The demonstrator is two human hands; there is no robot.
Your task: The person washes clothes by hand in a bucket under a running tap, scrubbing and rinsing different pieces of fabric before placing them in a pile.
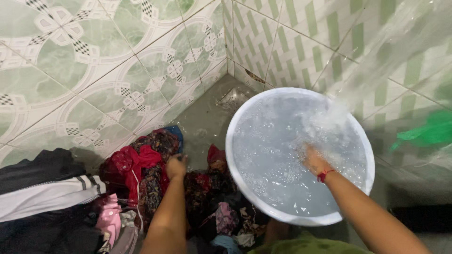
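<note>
Left hand (175,166) reaches straight down, arm extended, fingers curled onto the heap of dark and red clothes (155,188) on the floor, gripping the cloth as far as the view shows. Right hand (313,159) plunges into the one white basin (245,186) of foamy water (278,155), wrist bent, a red band on it; splash hides the fingers, so its grip cannot be told. One drain grate (234,97) sits in the tiled corner.

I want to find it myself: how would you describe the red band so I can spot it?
Find the big white basin of bubbly water beside the green tiled wall. The right hand dips into it. The red band circles that wrist, the only red thing over the pale water.
</note>
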